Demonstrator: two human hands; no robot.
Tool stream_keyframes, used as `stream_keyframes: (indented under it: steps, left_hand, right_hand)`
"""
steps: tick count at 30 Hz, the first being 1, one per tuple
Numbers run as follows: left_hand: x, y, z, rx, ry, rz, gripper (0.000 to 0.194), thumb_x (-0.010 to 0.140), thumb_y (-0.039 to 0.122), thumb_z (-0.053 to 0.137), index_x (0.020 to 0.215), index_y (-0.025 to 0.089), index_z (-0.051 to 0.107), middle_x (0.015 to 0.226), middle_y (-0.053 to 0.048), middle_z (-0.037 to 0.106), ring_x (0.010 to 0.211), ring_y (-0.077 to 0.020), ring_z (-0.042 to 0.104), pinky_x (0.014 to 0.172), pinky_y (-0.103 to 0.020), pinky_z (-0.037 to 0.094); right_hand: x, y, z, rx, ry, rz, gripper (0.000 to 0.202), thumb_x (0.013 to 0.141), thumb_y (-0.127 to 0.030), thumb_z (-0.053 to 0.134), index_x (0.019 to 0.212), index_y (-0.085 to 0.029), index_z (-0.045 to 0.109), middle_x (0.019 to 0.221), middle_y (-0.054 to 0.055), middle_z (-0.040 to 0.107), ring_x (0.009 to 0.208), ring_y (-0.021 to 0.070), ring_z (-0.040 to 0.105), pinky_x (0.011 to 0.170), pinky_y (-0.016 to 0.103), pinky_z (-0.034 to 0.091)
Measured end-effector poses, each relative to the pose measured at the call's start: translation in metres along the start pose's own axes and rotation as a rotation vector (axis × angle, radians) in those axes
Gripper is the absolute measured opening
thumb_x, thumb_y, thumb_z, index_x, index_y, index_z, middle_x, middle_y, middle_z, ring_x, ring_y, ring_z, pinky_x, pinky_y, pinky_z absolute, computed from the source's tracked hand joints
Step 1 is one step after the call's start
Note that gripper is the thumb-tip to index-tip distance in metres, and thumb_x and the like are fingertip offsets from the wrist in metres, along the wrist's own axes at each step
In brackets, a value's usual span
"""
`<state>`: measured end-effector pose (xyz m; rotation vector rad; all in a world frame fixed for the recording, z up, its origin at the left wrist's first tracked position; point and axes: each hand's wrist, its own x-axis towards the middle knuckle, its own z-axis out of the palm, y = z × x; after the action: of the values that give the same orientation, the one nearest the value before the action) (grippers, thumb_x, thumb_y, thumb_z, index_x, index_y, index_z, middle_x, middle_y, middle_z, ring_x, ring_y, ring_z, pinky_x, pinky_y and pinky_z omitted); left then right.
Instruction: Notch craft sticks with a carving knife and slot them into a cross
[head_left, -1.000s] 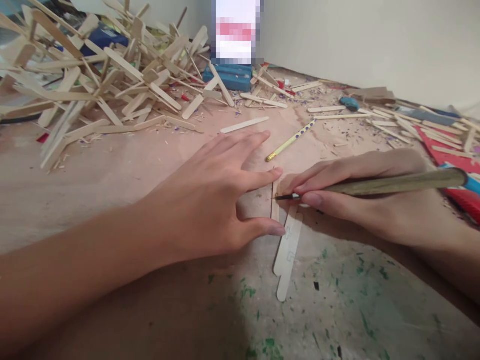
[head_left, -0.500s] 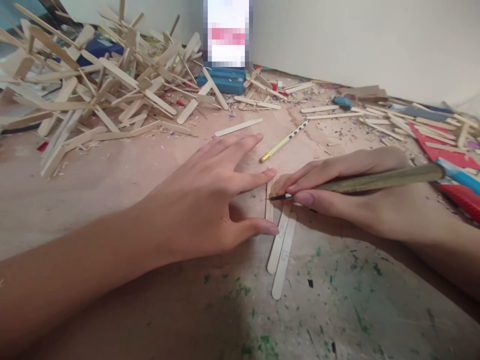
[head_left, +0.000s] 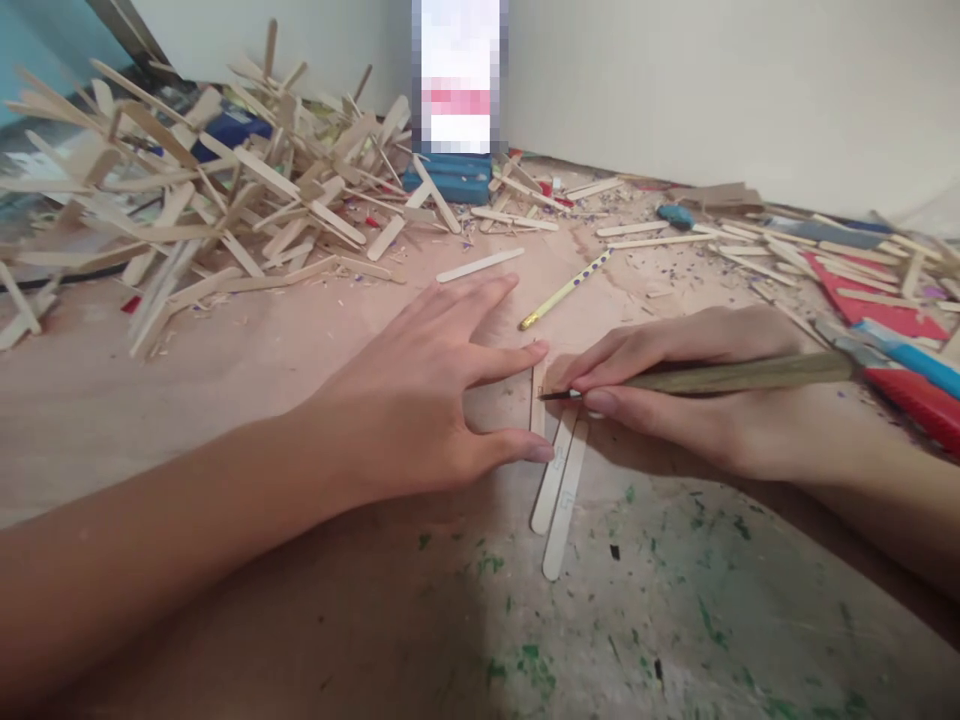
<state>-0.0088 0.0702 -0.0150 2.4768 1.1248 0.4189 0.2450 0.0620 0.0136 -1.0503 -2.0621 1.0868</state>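
Observation:
My left hand (head_left: 435, 375) lies on the table with its fingers spread. Its index fingertip and thumb touch a narrow popsicle stick (head_left: 538, 415), one near the upper end, one near the lower. My right hand (head_left: 697, 390) is closed like a pen grip round a wood-handled carving tool (head_left: 720, 376). The tool's thin dark tip rests on that stick, at a small drawn or cut mark. Just below my right fingers lie two more popsicle sticks, a left one (head_left: 551, 495) and a right one (head_left: 564, 530), side by side, each with pencil-like marks.
A tangled heap of popsicle sticks (head_left: 255, 170) fills the back left. Behind my hands lie a yellow pencil (head_left: 566, 290) and a single stick (head_left: 480, 265). A blue block (head_left: 450, 178) stands below a blurred bright screen (head_left: 457, 60). Right: loose sticks, red sheet (head_left: 877, 290), blue-handled tool (head_left: 922, 360).
The whole view has shifted slightly, so the background sits a little lower. The carving tool's tip stays at the mark on the stick, its handle barely shifted. Both hands keep their grips.

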Motion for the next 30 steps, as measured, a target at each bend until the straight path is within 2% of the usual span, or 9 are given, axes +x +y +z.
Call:
stream_keyframes:
  steps: [3,5,9,12,16,19,23,26,30]
  left_hand:
    - [0.000,0.000,0.000,-0.004,-0.003,0.003,0.080,0.085,0.073,0.083,0.147,0.025,0.073,0.179,-0.022,0.035,0.166,-0.0455,0.032,0.135,-0.072,0.022]
    - [-0.001,0.001,0.000,-0.002,0.000,0.017,0.078,0.086,0.071,0.084,0.149,0.026,0.071,0.178,-0.022,0.035,0.166,-0.0448,0.032,0.135,-0.072,0.020]
    - [-0.001,0.003,-0.004,-0.008,-0.021,0.045,0.081,0.087,0.069,0.084,0.155,0.029,0.064,0.178,-0.021,0.036,0.167,-0.0438,0.030,0.135,-0.074,0.018]
    - [0.000,0.007,-0.008,-0.041,-0.078,0.032,0.086,0.086,0.070,0.084,0.159,0.030,0.060,0.179,-0.021,0.034,0.169,-0.0423,0.027,0.134,-0.075,0.013]
    - [-0.001,0.013,-0.015,0.036,-0.110,0.007,0.085,0.086,0.069,0.084,0.157,0.028,0.063,0.178,-0.022,0.037,0.167,-0.0434,0.030,0.132,-0.077,0.018]
    - [-0.005,0.019,-0.022,0.069,-0.137,-0.039,0.084,0.085,0.065,0.087,0.156,0.028,0.064,0.179,-0.021,0.034,0.167,-0.0450,0.030,0.131,-0.077,0.024]
    - [-0.019,0.028,-0.031,0.082,-0.150,-0.112,0.079,0.084,0.059,0.090,0.154,0.031,0.066,0.180,-0.016,0.034,0.167,-0.0447,0.031,0.133,-0.071,0.028]
    - [-0.030,0.032,-0.035,0.086,-0.145,-0.152,0.077,0.085,0.055,0.090,0.154,0.030,0.066,0.177,-0.016,0.040,0.163,-0.0454,0.039,0.131,-0.069,0.035]
    - [-0.037,0.030,-0.035,0.093,-0.142,-0.131,0.079,0.079,0.057,0.095,0.150,0.032,0.070,0.173,-0.015,0.048,0.158,-0.0472,0.046,0.128,-0.068,0.039]
  right_hand:
    - [0.000,0.005,-0.002,0.054,0.014,0.006,0.008,0.094,-0.030,0.083,0.089,-0.025,0.088,0.099,0.003,0.088,0.091,0.0193,0.084,0.084,0.028,0.066]
    - [0.002,0.006,-0.006,0.067,0.017,0.065,0.008,0.093,-0.031,0.084,0.091,-0.025,0.089,0.099,0.003,0.088,0.090,0.0198,0.084,0.082,0.028,0.066]
    - [0.006,0.003,-0.013,0.087,0.128,0.169,0.010,0.092,-0.033,0.084,0.090,-0.024,0.090,0.090,0.005,0.087,0.079,0.0196,0.080,0.072,0.027,0.064]
    - [0.004,0.002,-0.011,0.183,0.111,0.203,0.025,0.089,-0.045,0.086,0.089,-0.021,0.089,0.088,0.008,0.086,0.081,0.0215,0.079,0.073,0.028,0.061]
    - [0.000,0.004,-0.007,0.194,0.151,0.151,0.036,0.091,-0.052,0.082,0.091,-0.017,0.089,0.084,0.010,0.084,0.075,0.0211,0.075,0.069,0.029,0.059]
    - [-0.003,0.006,-0.005,0.188,0.195,0.128,0.039,0.091,-0.055,0.080,0.087,-0.016,0.087,0.081,0.010,0.082,0.072,0.0209,0.073,0.067,0.030,0.057]
    - [-0.006,0.008,-0.003,0.186,0.204,0.112,0.039,0.091,-0.055,0.077,0.085,-0.018,0.086,0.077,0.008,0.080,0.069,0.0201,0.071,0.063,0.029,0.054]
    - [-0.005,0.005,-0.002,0.182,0.189,0.089,0.033,0.093,-0.051,0.076,0.087,-0.020,0.085,0.083,0.008,0.080,0.073,0.0204,0.071,0.064,0.029,0.055]
    - [-0.003,-0.012,-0.008,0.178,0.102,0.023,0.028,0.082,-0.051,0.087,0.087,-0.023,0.084,0.102,0.009,0.081,0.090,0.0237,0.075,0.077,0.034,0.061]
